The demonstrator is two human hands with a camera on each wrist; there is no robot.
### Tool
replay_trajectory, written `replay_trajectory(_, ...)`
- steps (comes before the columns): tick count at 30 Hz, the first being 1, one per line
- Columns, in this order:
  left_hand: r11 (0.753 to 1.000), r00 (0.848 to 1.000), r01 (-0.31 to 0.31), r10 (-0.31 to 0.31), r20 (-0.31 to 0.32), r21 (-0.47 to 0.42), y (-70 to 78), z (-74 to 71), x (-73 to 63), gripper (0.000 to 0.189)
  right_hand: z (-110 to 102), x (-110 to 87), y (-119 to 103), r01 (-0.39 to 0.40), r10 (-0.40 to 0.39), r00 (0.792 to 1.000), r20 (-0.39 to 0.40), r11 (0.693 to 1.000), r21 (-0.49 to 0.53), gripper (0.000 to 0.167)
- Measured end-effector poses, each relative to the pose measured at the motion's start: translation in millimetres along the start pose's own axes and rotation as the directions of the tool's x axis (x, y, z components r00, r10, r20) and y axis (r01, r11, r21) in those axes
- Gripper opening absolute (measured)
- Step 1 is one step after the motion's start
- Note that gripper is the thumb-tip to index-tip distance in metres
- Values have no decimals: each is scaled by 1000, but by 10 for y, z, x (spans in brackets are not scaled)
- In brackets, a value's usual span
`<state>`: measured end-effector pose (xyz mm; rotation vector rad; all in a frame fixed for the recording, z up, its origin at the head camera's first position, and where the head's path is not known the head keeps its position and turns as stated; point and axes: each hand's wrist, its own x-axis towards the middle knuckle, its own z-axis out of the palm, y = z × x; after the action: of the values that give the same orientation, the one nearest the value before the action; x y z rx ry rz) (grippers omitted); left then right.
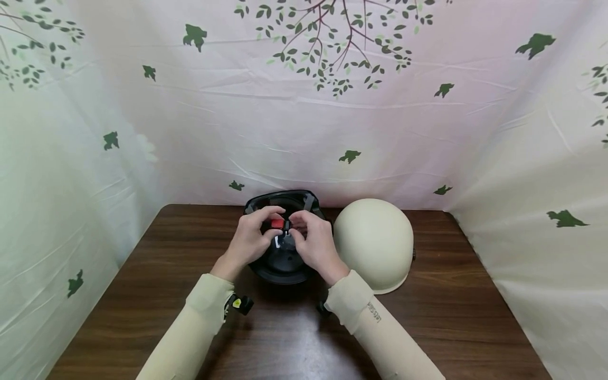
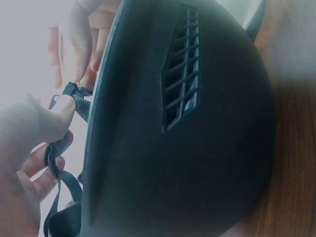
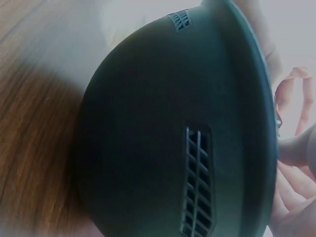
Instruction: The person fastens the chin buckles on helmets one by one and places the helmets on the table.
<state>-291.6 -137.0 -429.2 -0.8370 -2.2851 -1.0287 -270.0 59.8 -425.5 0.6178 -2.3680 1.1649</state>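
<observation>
Head view: near the desk's far edge, a black helmet lies upturned beside a dome-up cream helmet; over the black one's opening the left hand pinches a red-and-black buckle, the right hand curved at its black end. Left wrist view: that left thumb presses by the dark strap, but I cannot tell whether the right fingers pinch too. Right wrist view: the helmet's rim hides much of both hands; I'd say the buckle is being worked, and the next move calls for a firm hold on either half
</observation>
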Motion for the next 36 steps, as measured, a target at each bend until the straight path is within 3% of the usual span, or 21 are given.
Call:
replay_trajectory(8, 997, 996, -61, 59, 60, 45, -64, -15, 7, 51, -52, 21, 28, 39, -40, 998, 45, 999, 23, 27)
replay_trajectory(15, 995, 994, -86, 83, 67, 46, -70, -15, 7, 49, -106, 34, 52, 11, -12, 998, 65, 1000, 19, 28)
replay_trajectory(22, 998, 995, -66, 64, 81, 20, -80, -2, -27, 45, -133, 12, 69, -11, 7, 997, 74, 999, 45, 31)
replay_trajectory(31, 996, 996, -76, 77, -39, 41, -97, -78, -151, 39, -262, -44, 188, 44, -44, 999, -20, 999, 5, 26)
replay_trajectory(36, 995, 992, -69, 76, -101, 72, -151, -124, -274, 40, -364, -111, 250, 28, -31, 998, -63, 998, -54, 26)
